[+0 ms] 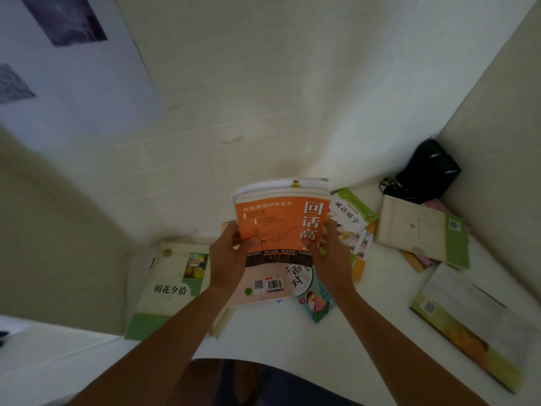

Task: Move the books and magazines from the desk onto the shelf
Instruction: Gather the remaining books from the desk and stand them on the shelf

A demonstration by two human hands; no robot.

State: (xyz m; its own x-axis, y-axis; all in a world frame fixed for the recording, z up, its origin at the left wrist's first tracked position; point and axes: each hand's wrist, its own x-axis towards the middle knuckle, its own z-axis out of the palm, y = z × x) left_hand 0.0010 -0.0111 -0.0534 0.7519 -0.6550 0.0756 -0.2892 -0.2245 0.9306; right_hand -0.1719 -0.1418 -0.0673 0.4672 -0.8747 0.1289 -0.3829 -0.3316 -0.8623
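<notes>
Desk [263, 335], white, is strewn with books. A small stack topped by an orange book [278, 221] is being lifted above it, the gathering step by judgement; carrying to the shelf, unseen here, is needed next. Stack is being gripped by left hand [227, 259] and right hand [330, 256], fingers curled round the edges.

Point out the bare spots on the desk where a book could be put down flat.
Bare desk lies near the front edge, between the teal book and the yellow-green book. A smaller patch sits at front left, below the cream and green book. The back right is crowded with overlapping books by the black object.
</notes>
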